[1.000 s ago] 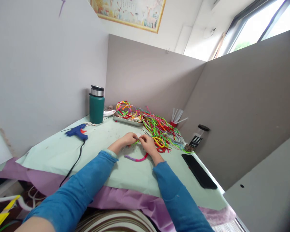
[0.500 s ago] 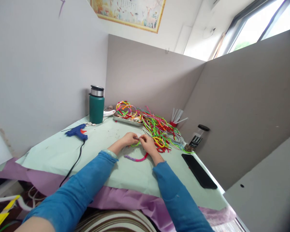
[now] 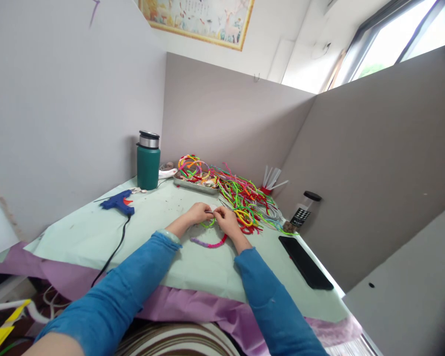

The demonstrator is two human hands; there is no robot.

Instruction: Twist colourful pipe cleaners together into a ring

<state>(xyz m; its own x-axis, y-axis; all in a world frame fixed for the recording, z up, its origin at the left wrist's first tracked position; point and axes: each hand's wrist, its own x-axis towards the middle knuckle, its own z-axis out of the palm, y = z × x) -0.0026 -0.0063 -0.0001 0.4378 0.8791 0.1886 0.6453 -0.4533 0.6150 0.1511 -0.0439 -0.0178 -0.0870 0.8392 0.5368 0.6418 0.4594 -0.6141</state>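
Note:
My left hand [image 3: 199,212] and my right hand [image 3: 226,219] meet above the table, fingertips pinched close together. Between them is a thin strand that looks like a pipe cleaner; most of it is hidden by the fingers. A green fuzzy loop [image 3: 208,224] hangs just below the fingertips. Under my right wrist curves a wrapped pipe-cleaner band [image 3: 211,245], purple, pink and red; its upper end disappears behind my right hand. A dark pointed tip [image 3: 222,203] shows beyond my right hand; I cannot tell what it belongs to.
A heap of colourful pipe cleaners [image 3: 241,193] lies beyond my right hand, beside a metal tray [image 3: 196,186]. To the left are a blue glue gun [image 3: 119,201] with its cord and a green bottle [image 3: 148,165]. A black phone [image 3: 306,263] and a black-lidded jar [image 3: 304,211] are on the right.
The fingers shift only slightly at the pinch, and the green loop below them moves a little. Everything else stays in place.

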